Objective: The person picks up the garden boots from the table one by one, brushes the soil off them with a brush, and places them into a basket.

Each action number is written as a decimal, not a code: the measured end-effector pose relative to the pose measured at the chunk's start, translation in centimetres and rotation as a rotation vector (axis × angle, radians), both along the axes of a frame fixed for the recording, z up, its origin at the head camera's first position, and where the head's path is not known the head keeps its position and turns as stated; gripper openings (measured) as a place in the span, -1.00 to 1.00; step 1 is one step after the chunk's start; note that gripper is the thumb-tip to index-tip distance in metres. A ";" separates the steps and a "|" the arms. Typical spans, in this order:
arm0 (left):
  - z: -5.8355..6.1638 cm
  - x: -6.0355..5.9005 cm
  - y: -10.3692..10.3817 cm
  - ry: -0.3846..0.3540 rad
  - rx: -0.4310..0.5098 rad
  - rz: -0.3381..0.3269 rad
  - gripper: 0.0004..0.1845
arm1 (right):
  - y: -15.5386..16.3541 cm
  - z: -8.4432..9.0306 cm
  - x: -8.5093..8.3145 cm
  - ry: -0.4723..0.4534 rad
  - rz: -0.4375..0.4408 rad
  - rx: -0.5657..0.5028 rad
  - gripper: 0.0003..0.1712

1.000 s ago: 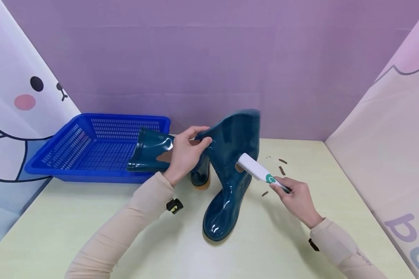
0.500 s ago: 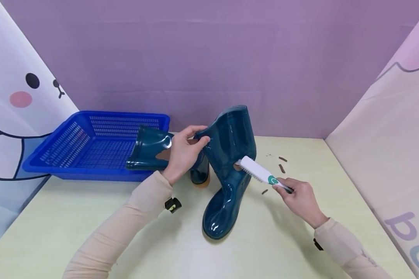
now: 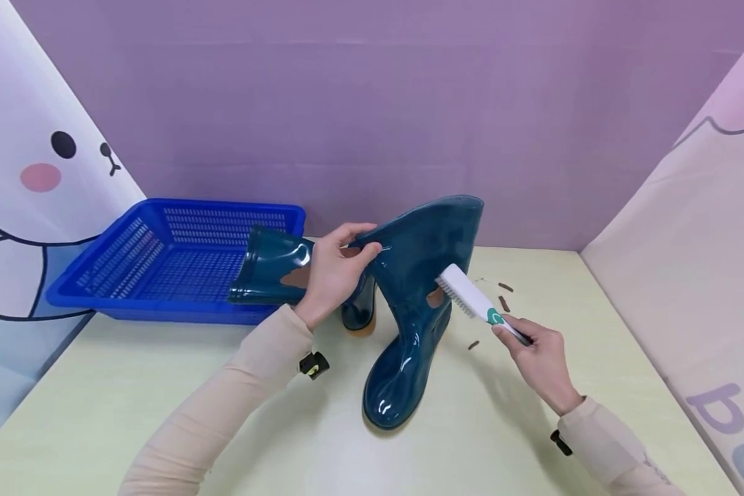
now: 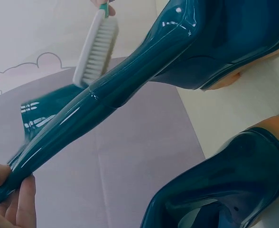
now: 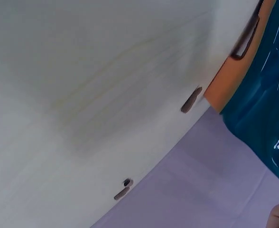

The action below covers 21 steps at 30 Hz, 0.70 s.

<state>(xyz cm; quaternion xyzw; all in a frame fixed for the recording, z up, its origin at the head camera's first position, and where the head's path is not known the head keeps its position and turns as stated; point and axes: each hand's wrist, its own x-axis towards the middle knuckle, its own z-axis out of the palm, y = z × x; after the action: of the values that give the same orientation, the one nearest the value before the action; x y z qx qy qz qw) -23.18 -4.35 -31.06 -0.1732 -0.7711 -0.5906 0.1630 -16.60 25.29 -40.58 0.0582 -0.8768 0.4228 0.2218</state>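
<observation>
A dark teal rubber boot (image 3: 409, 324) stands with its toe toward me and its shaft pulled askew. My left hand (image 3: 335, 272) pinches the rim of that shaft between thumb and fingers; the left wrist view shows the fingers (image 4: 25, 199) around the flattened rim. My right hand (image 3: 541, 355) grips the handle of a white scrubbing brush (image 3: 471, 293). Its bristles face the shaft beside a brown patch (image 3: 435, 297); whether they touch is unclear. A second teal boot (image 3: 273, 262), also with a brown patch, stands behind my left hand, partly hidden, its shaft bent left.
A blue plastic basket (image 3: 180, 313) sits at the back left, with the second boot's shaft over its right side. Several small brown bits (image 3: 503, 304) lie on the table (image 3: 471, 441) right of the boot. A purple backdrop (image 3: 372, 124) rises behind.
The held boot's shaft swings left and narrows, then swings back right and spreads wider. The brush shifts slightly, ending farther right and higher. Both grips stay the same.
</observation>
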 end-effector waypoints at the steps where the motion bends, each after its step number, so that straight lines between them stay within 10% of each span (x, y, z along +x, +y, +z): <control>1: 0.0 0.0 0.0 0.000 -0.001 0.002 -0.71 | -0.1 -0.2 -0.2 0.029 0.011 0.007 -0.77; 8: -0.1 -0.1 -0.1 0.004 0.012 -0.025 -0.72 | -0.5 -1.2 -1.0 0.149 0.050 0.130 -0.77; 21: -0.4 -0.1 -0.5 -0.025 0.006 -0.002 -0.72 | 1.1 -1.8 -0.7 0.105 0.052 0.225 -0.78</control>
<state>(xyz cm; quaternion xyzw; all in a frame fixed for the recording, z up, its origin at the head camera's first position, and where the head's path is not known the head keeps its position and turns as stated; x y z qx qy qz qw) -23.29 -4.82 -31.47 -0.1660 -0.7712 -0.5952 0.1532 -17.25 26.36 -42.36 0.1276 -0.9040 0.3238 0.2482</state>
